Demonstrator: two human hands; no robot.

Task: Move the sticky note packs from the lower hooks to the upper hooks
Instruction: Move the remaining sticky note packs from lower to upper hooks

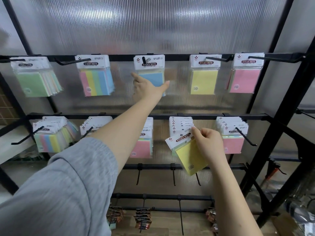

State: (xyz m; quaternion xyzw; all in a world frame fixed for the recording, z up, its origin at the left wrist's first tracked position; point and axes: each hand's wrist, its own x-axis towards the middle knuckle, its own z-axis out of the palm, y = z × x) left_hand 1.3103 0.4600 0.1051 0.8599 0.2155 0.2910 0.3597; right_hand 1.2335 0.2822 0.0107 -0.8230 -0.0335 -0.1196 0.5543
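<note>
Behind the rack I see a ribbed translucent panel (153, 23) framed by black metal posts (289, 106). Low down, a bar carries bare black pegs (173, 174), and below that hang small dark carded packs (142, 217), too blurred for me to identify. A tiled wall patch (6, 108) shows at far left, and something red-handled (274, 169) at right.

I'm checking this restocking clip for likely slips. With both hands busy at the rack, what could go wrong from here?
1. The right hand pinches the yellow pack only near its header, tilted and off its hook; it may slip and fall.
2. The left hand is open against the blue pack on the upper hook; a push could swing or unhook it.
</note>
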